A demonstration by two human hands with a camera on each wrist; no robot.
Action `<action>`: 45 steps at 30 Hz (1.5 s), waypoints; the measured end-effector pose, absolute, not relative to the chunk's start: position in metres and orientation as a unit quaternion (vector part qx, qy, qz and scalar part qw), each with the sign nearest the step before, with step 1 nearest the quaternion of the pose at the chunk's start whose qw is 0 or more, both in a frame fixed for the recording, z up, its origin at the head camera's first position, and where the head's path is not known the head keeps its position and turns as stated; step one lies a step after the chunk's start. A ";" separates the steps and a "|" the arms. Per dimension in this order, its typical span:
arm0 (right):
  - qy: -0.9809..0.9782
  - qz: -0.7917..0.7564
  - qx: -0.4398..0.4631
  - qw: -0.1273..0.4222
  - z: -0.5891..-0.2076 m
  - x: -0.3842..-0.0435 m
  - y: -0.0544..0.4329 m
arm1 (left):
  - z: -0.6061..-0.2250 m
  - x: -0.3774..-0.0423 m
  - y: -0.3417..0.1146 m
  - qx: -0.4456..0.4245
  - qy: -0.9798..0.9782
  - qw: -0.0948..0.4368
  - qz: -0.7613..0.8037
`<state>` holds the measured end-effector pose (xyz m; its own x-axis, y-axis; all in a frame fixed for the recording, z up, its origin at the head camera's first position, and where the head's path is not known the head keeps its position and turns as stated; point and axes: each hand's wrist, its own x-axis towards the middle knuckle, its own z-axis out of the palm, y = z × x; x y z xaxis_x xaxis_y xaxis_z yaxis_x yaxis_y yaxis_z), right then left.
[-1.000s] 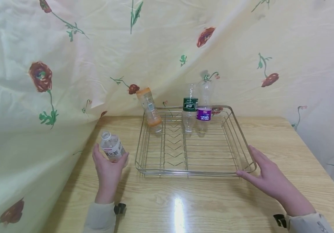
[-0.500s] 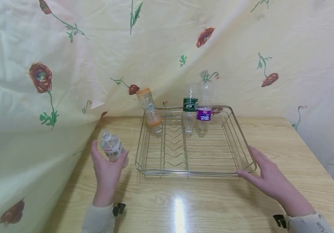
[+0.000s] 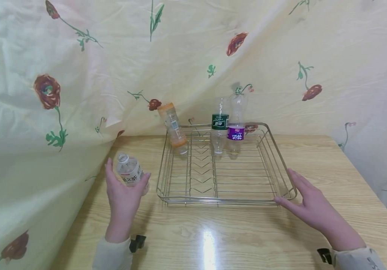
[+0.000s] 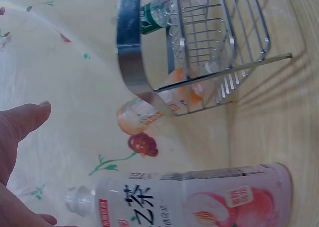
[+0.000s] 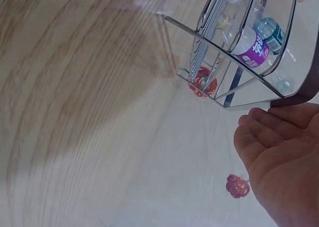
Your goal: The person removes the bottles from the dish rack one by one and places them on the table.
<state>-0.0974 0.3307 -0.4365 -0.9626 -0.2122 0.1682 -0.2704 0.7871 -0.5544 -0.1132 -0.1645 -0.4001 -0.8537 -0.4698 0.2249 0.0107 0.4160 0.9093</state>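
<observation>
A clear bottle with a white peach-tea label and no visible cap stands upright on the table, left of the wire rack. My left hand is spread at its near side, thumb to the right and fingers to the left; in the left wrist view the thumb is well apart from the bottle. At the rack's front right corner, my right hand rests with extended fingers along the side and thumb at the front rim. The metal rack holds an orange-banded bottle, a green-labelled bottle and a purple-labelled bottle, all upside down.
The wooden table extends around the rack. A floral cloth hangs behind it and down along the left side. The orange-banded bottle leans left past the rack's back rim.
My left hand has shifted slightly forward and spread a little wider beside the tea bottle, while its wrist drifts left. The bottle, rack and right hand stay put.
</observation>
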 end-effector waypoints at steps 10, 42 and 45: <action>-0.944 0.299 0.130 0.048 -0.437 -0.098 0.331 | -0.383 -0.107 -0.161 0.144 -0.811 0.235 -0.516; -0.946 0.291 0.134 0.050 -0.438 -0.098 0.329 | -0.356 -0.116 -0.128 0.070 -0.814 0.186 -0.547; -0.945 0.293 0.135 0.052 -0.439 -0.098 0.329 | -0.357 -0.120 -0.126 0.061 -0.817 0.176 -0.545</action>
